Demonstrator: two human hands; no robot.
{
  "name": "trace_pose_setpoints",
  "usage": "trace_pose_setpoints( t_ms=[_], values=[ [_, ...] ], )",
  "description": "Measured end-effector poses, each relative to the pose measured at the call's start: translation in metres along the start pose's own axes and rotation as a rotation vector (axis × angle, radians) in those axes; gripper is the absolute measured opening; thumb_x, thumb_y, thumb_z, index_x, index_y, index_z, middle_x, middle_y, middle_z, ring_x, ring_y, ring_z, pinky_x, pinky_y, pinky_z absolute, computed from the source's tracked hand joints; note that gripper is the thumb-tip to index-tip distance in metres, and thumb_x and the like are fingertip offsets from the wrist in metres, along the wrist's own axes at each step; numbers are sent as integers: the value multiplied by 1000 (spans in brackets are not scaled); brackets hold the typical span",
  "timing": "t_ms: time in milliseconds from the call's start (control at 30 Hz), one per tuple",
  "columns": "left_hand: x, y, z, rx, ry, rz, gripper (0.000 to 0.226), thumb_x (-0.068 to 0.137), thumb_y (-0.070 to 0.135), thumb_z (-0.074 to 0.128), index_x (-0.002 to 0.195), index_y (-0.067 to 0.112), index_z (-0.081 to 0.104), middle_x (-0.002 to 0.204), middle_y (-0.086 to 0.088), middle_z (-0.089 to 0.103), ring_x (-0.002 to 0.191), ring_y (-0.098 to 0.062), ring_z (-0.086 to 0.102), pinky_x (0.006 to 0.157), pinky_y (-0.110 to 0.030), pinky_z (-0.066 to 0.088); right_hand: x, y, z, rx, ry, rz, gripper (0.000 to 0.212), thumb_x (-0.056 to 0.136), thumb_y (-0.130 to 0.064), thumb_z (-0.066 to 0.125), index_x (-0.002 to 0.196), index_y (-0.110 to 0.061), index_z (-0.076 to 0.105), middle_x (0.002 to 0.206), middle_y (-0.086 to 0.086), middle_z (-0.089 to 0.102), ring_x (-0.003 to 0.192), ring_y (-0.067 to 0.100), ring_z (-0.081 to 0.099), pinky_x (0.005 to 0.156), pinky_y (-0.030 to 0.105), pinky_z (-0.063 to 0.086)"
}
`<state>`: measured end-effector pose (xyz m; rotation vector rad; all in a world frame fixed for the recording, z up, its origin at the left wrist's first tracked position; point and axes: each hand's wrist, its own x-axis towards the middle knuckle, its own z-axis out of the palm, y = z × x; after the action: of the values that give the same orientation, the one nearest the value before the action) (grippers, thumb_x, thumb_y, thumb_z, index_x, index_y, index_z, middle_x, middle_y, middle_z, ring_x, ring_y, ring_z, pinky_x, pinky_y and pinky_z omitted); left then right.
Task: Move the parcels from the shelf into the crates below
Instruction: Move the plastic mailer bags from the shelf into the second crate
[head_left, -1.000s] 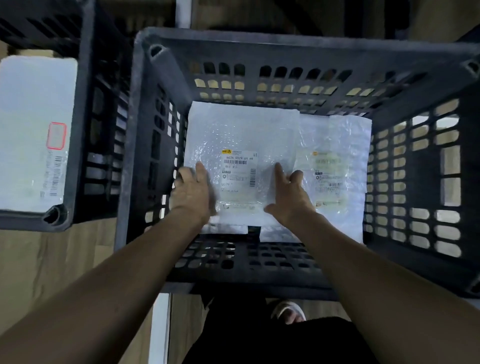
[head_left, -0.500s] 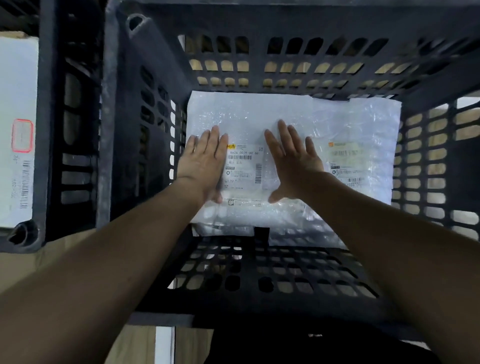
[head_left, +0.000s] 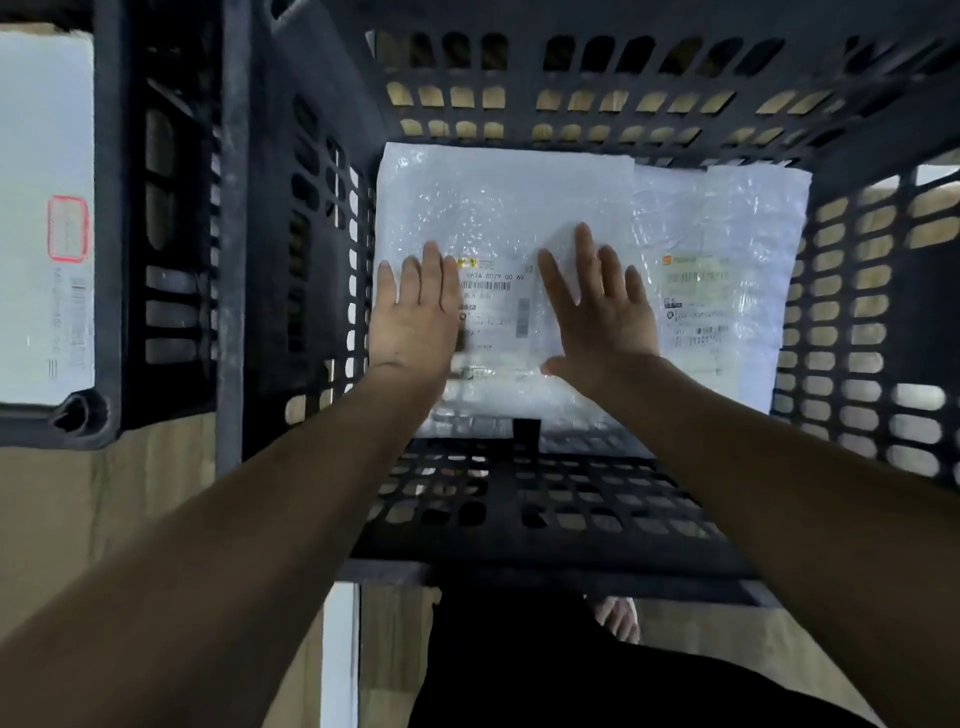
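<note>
Deep black slatted crate (head_left: 857, 322) underfoot, a second dark crate (head_left: 171, 260) to the left with a white labelled box (head_left: 41, 208) inside. Two bubble-wrapped parcels flat on the crate floor: the left parcel (head_left: 498, 208) overlapping the right parcel (head_left: 727, 234) at its edge. Left hand (head_left: 413, 317) flat, fingers together and outstretched, palm down on the left parcel beside its shipping label (head_left: 493, 306). Right hand (head_left: 605, 306) likewise spread wide, pressing the same parcel; nothing gripped by either. Apparently settling the parcel. Best done with even downward pressure, sliding it snug toward the left wall and flat. Worth avoiding: creasing the wrap or leaving the overlap bulging.
</note>
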<state>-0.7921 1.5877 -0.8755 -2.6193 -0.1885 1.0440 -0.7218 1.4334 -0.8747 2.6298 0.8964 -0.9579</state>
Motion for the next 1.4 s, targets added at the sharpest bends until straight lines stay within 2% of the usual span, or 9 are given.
trace_pose_setpoints(
  t_ms=[167, 333, 533, 633, 700, 767, 967, 1200, 1400],
  values=[
    [-20, -4, 15, -65, -10, 19, 89, 96, 40, 47, 145, -1, -15, 156, -17, -11, 144, -31, 5, 116, -46, 6, -24, -3, 13, 87, 39, -6, 83, 96, -32, 52, 152, -16, -7, 158, 11, -18, 145, 31, 3, 116, 37, 14],
    [-15, -5, 25, -74, -11, 47, 76, 98, 20, 39, 146, 3, -18, 156, -14, -17, 145, -29, 1, 118, -45, 4, -16, 0, 19, 57, 3, -23, 83, 98, -35, 49, 151, -14, -12, 157, 13, -21, 146, 30, -8, 118, 35, 0],
    [-3, -6, 28, -59, -51, 64, 81, 97, 28, 41, 146, 4, -20, 156, -12, -18, 145, -27, 1, 117, -45, 1, -7, 1, 24, 118, 14, -27, 85, 96, -34, 53, 152, -16, -9, 158, 12, -19, 147, 28, -10, 118, 34, -1],
    [-3, -14, 19, -58, -23, 122, 88, 92, 47, 46, 149, 4, -5, 157, -13, -1, 142, -26, 15, 116, -45, 6, -9, 1, 18, 109, 36, -47, 84, 94, -36, 55, 152, -15, 0, 159, 13, -11, 146, 29, 0, 118, 37, 5],
    [-1, -23, 6, -132, 62, 148, 87, 85, 61, 49, 146, 6, 19, 149, -10, 26, 134, -23, 31, 113, -43, 13, -12, 3, 8, 119, 88, -61, 74, 92, -41, 54, 150, -16, 15, 158, 11, 6, 142, 28, 16, 114, 37, 16],
    [5, -33, -9, -226, 150, 158, 89, 77, 66, 56, 141, 11, 28, 140, -5, 37, 128, -22, 38, 109, -40, 20, -10, 8, -5, 130, 154, -74, 65, 92, -46, 52, 145, -18, 28, 153, 8, 20, 136, 27, 26, 109, 35, 24],
    [33, -43, -26, -128, 83, 175, 133, 61, 71, 70, 149, 15, -12, 157, -7, -11, 143, -27, 11, 116, -46, 11, 16, 22, -22, 58, 214, -105, 93, 84, -64, 53, 152, -16, 10, 159, 6, 5, 144, 25, 12, 116, 38, 16],
    [47, -42, -28, -77, -6, 173, 134, 60, 74, 68, 149, 15, -14, 158, -4, -14, 145, -26, 6, 116, -49, 8, 33, 24, -19, 92, 182, -119, 101, 76, -65, 62, 151, -17, 14, 159, 5, 11, 144, 25, 16, 116, 40, 19],
    [7, -22, -31, -171, 18, 64, 112, 80, 56, 62, 148, 14, -16, 156, -8, -18, 144, -28, 6, 116, -48, 11, -2, 20, -26, 95, 163, -108, 101, 82, -59, 60, 152, -13, 4, 160, 9, -7, 146, 28, 6, 117, 37, 14]
  ],
)
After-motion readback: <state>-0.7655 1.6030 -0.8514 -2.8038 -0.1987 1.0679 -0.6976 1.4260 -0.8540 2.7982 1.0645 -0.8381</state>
